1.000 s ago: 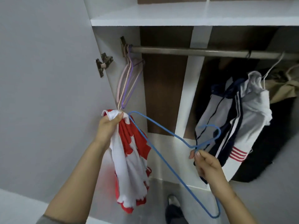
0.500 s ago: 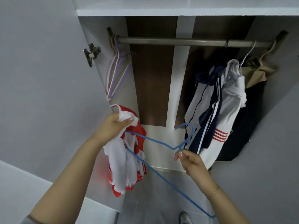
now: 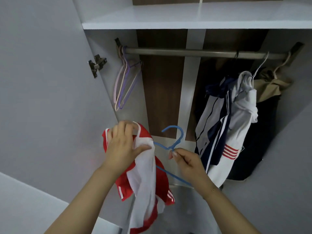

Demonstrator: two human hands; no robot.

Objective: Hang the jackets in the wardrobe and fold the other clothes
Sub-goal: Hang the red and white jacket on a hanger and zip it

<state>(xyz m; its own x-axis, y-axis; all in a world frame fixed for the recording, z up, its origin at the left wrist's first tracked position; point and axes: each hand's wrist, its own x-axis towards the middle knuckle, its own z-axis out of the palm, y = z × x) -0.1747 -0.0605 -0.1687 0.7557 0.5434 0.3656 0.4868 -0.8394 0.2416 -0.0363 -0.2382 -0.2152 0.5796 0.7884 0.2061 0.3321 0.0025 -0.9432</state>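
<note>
Red-white jacket (image 3: 145, 179) gripped by left hand (image 3: 124, 146); blue hanger (image 3: 173, 142) pinched by right hand (image 3: 189, 163) — wardrobe (image 3: 185, 17) rail (image 3: 194, 52), 2 o'clock: striped jacket (image 3: 226, 125) hung.

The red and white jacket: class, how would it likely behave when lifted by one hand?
Probably floppy: the red and white jacket hangs in loose folds below the left hand. Likely light, since one hand holds it up. It may slide off the thin blue hanger.

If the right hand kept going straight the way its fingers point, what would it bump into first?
Probably the red-and-white jacket held by the left hand: the right hand, pinching the blue hanger, points up and left toward it. Depth is unclear.
</note>
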